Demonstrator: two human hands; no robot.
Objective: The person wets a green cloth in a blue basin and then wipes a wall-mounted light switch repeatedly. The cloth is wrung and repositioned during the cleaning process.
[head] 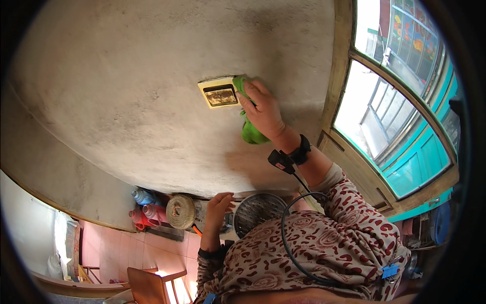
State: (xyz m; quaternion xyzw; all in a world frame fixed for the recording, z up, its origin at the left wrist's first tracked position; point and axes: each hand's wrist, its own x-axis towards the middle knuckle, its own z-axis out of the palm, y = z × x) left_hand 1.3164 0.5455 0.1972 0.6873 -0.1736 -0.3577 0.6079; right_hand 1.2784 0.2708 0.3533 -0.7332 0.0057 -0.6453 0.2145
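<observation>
My right hand [262, 108] grips a green cloth [253, 133] and presses part of it against the right edge of a yellowed wall switch [221, 95]. The rest of the cloth hangs below my palm. Dark brown grime marks the switch's wide rocker. Lower down, my left hand [220, 207] is raised in front of my body with its fingers loosely bent, and nothing shows in it. It is between a round woven straw lid [181, 211] and a round perforated metal tray [260, 212].
The stained plaster wall [152, 95] fills most of the view. At right stands a wooden-framed glazed door or window [340, 95]. Blue [143, 197] and pink plastic thermoses [155, 213] are at lower left, above a wooden chair [148, 285]. A black cable [284, 235] loops from my right wrist.
</observation>
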